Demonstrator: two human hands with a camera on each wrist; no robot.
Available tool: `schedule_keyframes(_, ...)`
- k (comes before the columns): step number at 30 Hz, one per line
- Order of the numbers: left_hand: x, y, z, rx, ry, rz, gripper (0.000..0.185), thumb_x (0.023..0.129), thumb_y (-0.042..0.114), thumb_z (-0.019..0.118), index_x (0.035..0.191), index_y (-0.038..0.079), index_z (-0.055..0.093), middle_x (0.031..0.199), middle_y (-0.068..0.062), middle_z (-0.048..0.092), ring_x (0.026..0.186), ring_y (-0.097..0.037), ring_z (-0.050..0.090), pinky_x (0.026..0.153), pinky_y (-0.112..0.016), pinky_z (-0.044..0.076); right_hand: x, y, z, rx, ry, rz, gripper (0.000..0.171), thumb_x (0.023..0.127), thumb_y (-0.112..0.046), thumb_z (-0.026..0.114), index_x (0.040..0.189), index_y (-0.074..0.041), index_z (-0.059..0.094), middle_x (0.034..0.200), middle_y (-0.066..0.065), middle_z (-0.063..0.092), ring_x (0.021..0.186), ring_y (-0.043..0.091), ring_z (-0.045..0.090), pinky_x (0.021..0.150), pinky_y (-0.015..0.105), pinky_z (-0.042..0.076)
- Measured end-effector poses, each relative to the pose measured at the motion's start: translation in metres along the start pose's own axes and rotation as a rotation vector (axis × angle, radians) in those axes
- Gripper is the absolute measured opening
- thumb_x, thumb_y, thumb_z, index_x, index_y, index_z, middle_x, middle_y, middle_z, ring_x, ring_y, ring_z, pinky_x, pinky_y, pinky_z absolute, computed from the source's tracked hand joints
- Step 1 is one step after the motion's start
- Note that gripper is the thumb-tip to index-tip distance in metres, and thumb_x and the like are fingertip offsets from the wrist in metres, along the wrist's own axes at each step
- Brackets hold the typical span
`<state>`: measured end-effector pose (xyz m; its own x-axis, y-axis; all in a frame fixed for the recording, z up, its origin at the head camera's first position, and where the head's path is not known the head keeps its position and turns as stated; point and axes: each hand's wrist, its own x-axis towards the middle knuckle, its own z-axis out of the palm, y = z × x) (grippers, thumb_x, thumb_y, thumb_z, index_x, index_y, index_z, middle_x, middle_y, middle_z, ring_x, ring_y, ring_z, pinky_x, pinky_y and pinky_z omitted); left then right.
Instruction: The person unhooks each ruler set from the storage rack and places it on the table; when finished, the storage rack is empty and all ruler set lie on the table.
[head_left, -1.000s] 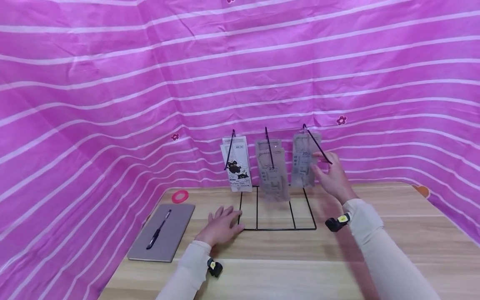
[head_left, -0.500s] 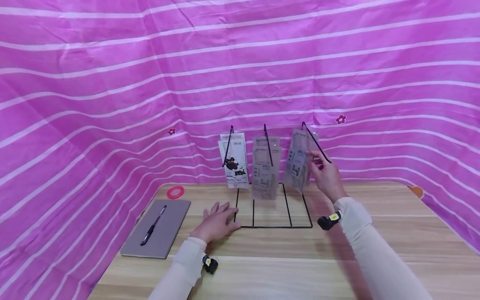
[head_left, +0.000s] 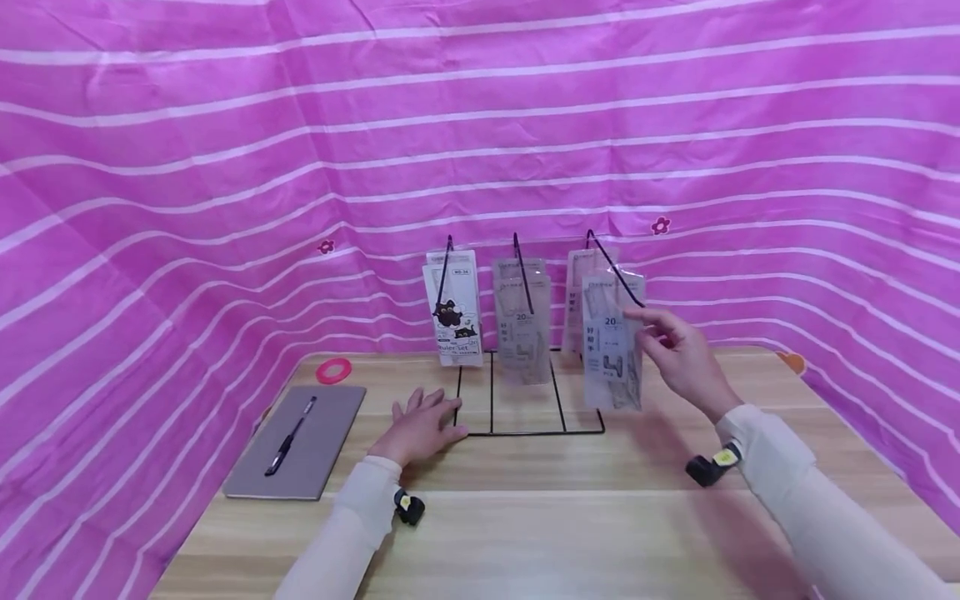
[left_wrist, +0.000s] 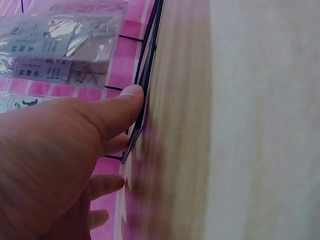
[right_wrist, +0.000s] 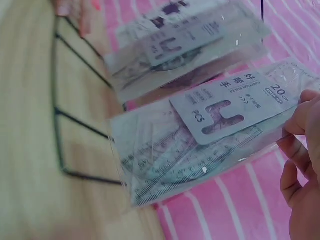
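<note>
My right hand point(head_left: 678, 354) pinches the top edge of a clear ruler pack point(head_left: 613, 354) at centre right of the head frame, fingers curled round it; the pack hangs free in front of the rack's right hook point(head_left: 615, 268), just off its tip as far as I can tell. I judge the step in hand to be taking this pack from the rack point(head_left: 525, 417); the next move calls for drawing it clear toward me without snagging the pack behind it point(head_left: 577, 292).

My left hand point(head_left: 420, 425) lies flat on the bench point(head_left: 562, 525) at lower centre, fingers straight, thumb against the rack's base wire, a wide grip that steadies it.

The right wrist view shows what the head view blurs: the pack's grey card point(right_wrist: 235, 107) with a "20" mark and the rulers inside, my fingertips point(right_wrist: 300, 120) at its edge in the right of the frame. The left wrist view shows my thumb point(left_wrist: 122, 107) touching the black wire. Only the head view takes in the notebook point(head_left: 300, 442) and pen point(head_left: 288, 437) at lower left.
</note>
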<state>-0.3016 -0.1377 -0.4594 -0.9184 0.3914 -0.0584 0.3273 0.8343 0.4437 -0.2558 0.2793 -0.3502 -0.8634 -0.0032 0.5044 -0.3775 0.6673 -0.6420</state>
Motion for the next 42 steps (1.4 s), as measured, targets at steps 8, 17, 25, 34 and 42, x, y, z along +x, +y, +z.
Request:
schedule_keyframes(8,0.008,-0.013,-0.022,0.037,-0.012,-0.019,0.066,0.102,0.053,0.063,0.158,0.020,0.049,0.173,-0.019,0.028,0.161,-0.052,0.004,0.120,-0.083,-0.005,-0.051,-0.014,-0.022,0.029,-0.053,-0.118,0.039,0.101,0.005,0.063,0.139,-0.006,0.066,0.104,0.011,0.073,0.085,0.001,0.066,0.070,0.017,0.057)
schedule_keyframes(17,0.009,-0.025,-0.036,0.040,-0.010,-0.052,0.067,0.103,0.052,0.061,0.160,0.020,0.047,0.174,-0.019,0.024,0.161,-0.053,0.000,0.119,-0.084,-0.006,-0.063,-0.004,-0.035,0.120,-0.107,-0.123,0.041,0.100,0.008,0.062,0.139,-0.002,0.063,0.101,-0.003,0.070,0.080,0.005,0.067,0.064,0.022,0.057)
schedule_keyframes(25,0.003,-0.030,-0.037,0.055,-0.012,-0.059,0.067,0.104,0.052,0.060,0.160,0.019,0.047,0.173,-0.022,0.025,0.160,-0.056,0.000,0.116,-0.086,-0.005,-0.028,0.076,-0.062,0.029,-0.248,0.173,0.037,0.104,-0.015,0.067,0.138,-0.002,0.062,0.106,0.011,0.071,0.084,0.006,0.064,0.068,0.025,0.057)
schedule_keyframes(34,0.001,-0.018,-0.014,0.041,-0.025,-0.027,0.068,0.103,0.054,0.060,0.160,0.020,0.046,0.173,-0.020,0.025,0.160,-0.054,0.000,0.117,-0.085,-0.006,-0.001,0.163,-0.091,-0.137,-0.413,0.311,0.034,0.100,-0.013,0.070,0.129,0.005,0.066,0.117,0.023,0.070,0.095,0.011,0.061,0.075,0.020,0.051)
schedule_keyframes(42,0.002,0.001,-0.003,-0.021,-0.028,0.002,0.066,0.103,0.051,0.062,0.159,0.020,0.048,0.173,-0.020,0.027,0.161,-0.053,0.000,0.118,-0.084,-0.007,-0.010,0.195,-0.116,-0.324,-0.397,0.255,0.026,0.095,-0.005,0.073,0.117,0.007,0.069,0.109,0.025,0.071,0.098,0.030,0.066,0.079,0.025,0.049)
